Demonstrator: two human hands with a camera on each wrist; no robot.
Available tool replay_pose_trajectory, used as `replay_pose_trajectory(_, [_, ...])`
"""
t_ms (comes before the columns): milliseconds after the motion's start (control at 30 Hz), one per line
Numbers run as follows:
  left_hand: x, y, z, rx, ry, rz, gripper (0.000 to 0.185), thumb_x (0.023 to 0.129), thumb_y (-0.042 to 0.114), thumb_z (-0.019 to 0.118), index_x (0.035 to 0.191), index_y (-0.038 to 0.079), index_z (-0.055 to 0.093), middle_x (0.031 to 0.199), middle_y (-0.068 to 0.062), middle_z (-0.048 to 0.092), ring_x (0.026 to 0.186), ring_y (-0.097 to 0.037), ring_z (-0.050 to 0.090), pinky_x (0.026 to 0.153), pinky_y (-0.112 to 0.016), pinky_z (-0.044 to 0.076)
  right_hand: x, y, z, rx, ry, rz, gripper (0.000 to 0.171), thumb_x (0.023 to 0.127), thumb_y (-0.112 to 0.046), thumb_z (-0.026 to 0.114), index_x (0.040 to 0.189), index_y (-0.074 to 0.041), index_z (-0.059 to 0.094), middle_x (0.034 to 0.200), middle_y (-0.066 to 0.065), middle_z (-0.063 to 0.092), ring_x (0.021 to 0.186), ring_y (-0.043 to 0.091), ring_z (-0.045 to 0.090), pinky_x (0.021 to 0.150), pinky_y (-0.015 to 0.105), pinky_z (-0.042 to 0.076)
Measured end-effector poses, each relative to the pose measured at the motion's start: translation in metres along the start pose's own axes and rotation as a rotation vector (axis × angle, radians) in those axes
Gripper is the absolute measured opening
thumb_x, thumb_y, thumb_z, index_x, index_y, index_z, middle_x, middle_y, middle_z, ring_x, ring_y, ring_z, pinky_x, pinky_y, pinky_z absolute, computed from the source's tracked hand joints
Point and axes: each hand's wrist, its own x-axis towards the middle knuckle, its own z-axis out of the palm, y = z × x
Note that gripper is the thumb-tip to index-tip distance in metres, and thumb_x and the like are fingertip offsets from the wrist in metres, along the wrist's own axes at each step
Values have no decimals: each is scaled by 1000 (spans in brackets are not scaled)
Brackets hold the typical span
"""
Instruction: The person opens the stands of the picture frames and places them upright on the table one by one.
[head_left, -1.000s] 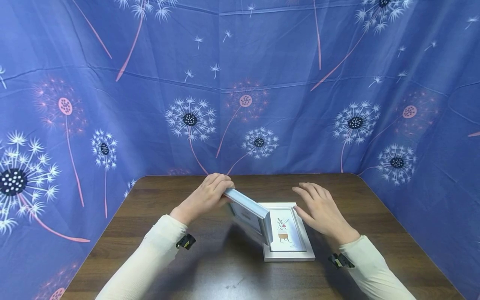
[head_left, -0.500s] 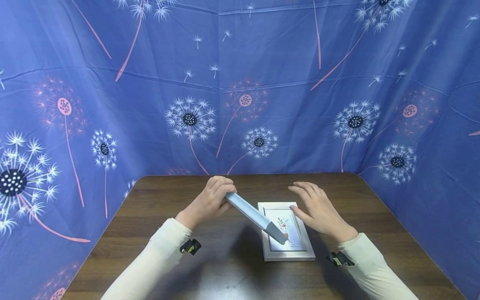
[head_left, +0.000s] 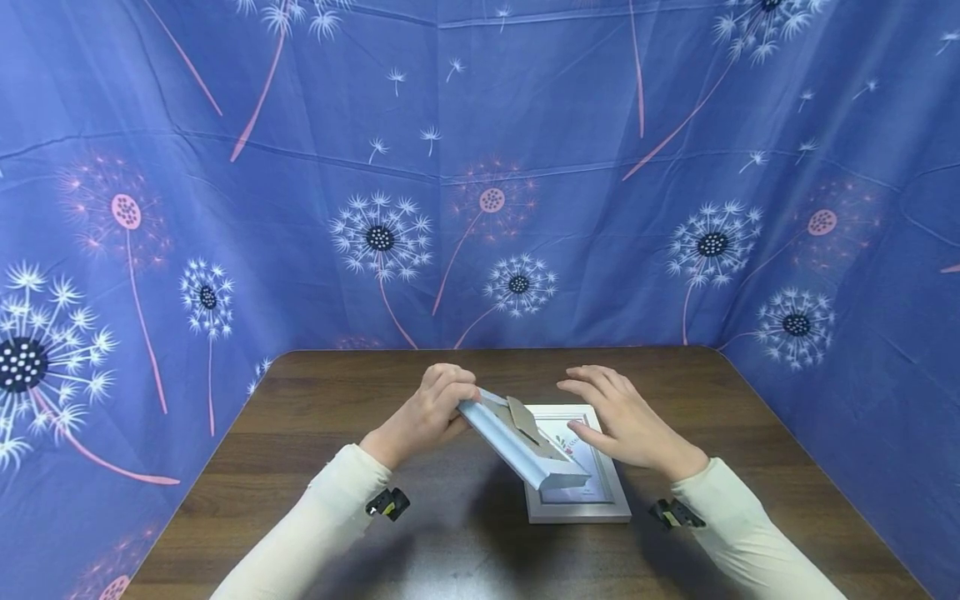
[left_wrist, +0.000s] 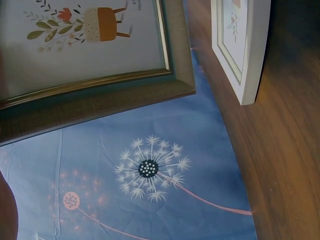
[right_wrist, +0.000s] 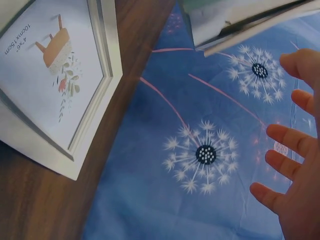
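My left hand (head_left: pixel 429 410) grips the far end of a white picture frame (head_left: pixel 521 454) and holds it tilted above the table, its cardboard back and stand facing up. In the left wrist view its printed front (left_wrist: pixel 95 40) faces down. It hangs over a second white frame (head_left: pixel 577 510) that lies flat, face up, with a plant print (right_wrist: pixel 55 75). My right hand (head_left: pixel 613 417) hovers over the flat frame's right side, close to the tilted frame. Its fingers (right_wrist: pixel 290 165) are spread and hold nothing.
The dark wooden table (head_left: pixel 337 392) carries only the two frames. Blue dandelion-print cloth (head_left: pixel 480 167) walls it in at the back and both sides. The second frame (left_wrist: pixel 245 50) also appears in the left wrist view.
My left hand has turned its frame over, from standing on edge to back side up, above the flat frame. My right hand has drifted a little to the left.
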Motion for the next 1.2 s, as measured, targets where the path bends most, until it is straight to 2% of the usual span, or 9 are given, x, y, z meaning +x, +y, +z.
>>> replay_pose_trajectory(133, [1,2,1,7,4,18,29,81,5,65,104,1,47,103,-11,52,95,-28,48,85,-40,41,5,-2,0,5,-26,-46,53,86,-26,69,135,-10,55,138,14,51,126,34,45,99,57,35])
replay_pose_trajectory(400, [2,6,2,30,-8,61,42,74,13,72,106,3,47,104,-8,50,95,-27,48,85,-38,41,13,-4,4,-13,-81,-97,57,83,-24,73,136,-13,55,140,14,50,129,34,43,100,57,35])
replay_pose_trajectory(733, [0,6,5,85,-45,98,45,74,22,75,107,5,48,104,-7,53,95,-24,49,87,-36,40,25,-7,12,-45,-152,-173,64,78,-20,80,137,-21,55,140,15,49,131,36,42,100,58,37])
replay_pose_trajectory(967, [-1,6,7,94,-57,104,44,75,22,74,106,6,48,104,-8,54,96,-24,49,87,-36,40,29,-8,18,-60,-151,-218,61,77,-20,81,133,-21,58,139,16,51,130,37,44,100,57,38])
replay_pose_trajectory(1200, [0,7,7,83,-56,99,44,76,22,73,108,5,47,105,-9,53,97,-24,49,87,-37,40,31,-10,21,-60,-142,-246,64,72,-16,85,131,-20,60,136,18,52,128,39,45,98,58,40])
